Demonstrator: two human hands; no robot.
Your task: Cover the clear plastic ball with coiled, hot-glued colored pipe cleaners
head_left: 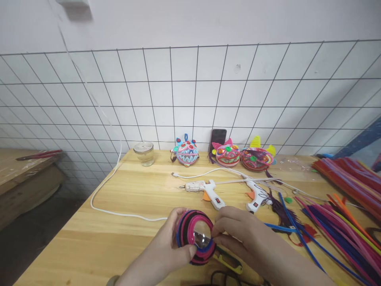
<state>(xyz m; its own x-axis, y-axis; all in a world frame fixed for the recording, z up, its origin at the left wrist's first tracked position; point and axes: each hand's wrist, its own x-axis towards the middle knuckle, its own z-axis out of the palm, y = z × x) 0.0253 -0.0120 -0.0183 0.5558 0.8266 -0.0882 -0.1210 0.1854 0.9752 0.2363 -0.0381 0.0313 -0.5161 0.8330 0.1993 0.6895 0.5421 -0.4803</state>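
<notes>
My left hand (175, 246) holds a round clear plastic case (201, 234) low in the middle of the head view, thumb on its front. Rings of pink, black and blue pipe cleaner cover its outer part, leaving a clear patch in the centre. At the case's right edge, the fingertips of my right hand (241, 234) are pinched together on a blue pipe cleaner (205, 253) that lies along the lower rim. A blue pipe cleaner length (279, 228) shows beyond my right hand; whether it is the same piece is hidden. Below the case lies a yellow-handled tool (229, 261), partly covered.
Two white glue guns (205, 190) (256, 194) lie behind my hands, near a white cable (125, 214). Three decorated round faces (187, 153) (228, 154) (257, 157), a phone (218, 137) and a lidded glass (145, 154) line the wall. Pipe cleaner bundles (342, 226) fill the right.
</notes>
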